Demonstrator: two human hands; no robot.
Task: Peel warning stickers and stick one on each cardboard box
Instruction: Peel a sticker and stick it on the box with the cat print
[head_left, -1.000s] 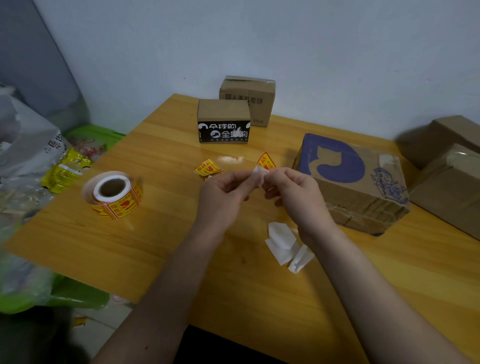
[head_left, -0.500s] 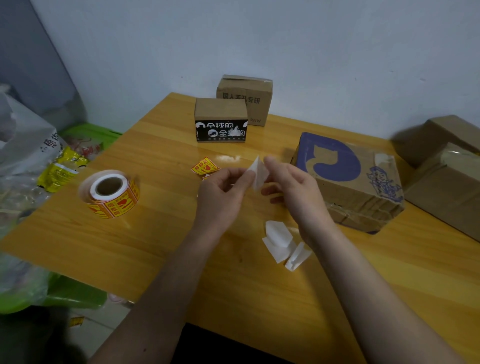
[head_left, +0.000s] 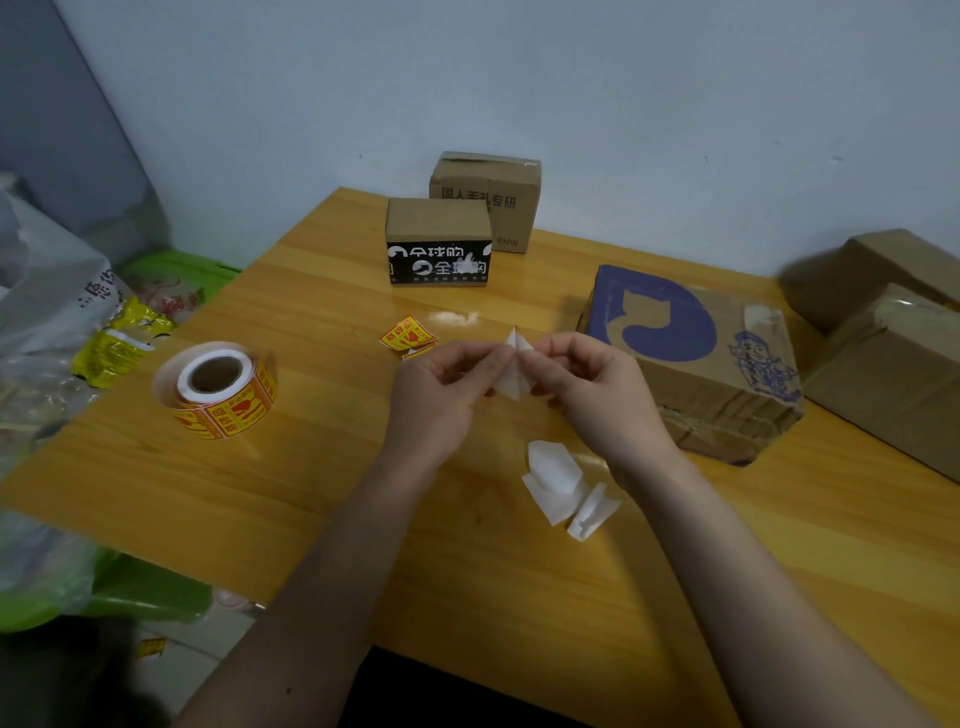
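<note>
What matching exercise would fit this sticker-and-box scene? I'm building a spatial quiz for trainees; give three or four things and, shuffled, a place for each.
Things:
1. yellow-and-red sticker roll
2. white backing scraps
3. blue-printed cardboard box
4. black-banded small cardboard box

Places:
A. beneath the right wrist
B. table's left part
C. right of both hands
D. in front of the far plain box

Pairs: 1-B, 2-A, 3-C, 4-D

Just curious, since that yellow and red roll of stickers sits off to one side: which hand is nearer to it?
Left. The left hand is right of the yellow and red roll of stickers; the right hand is farther right, beyond the left.
</note>
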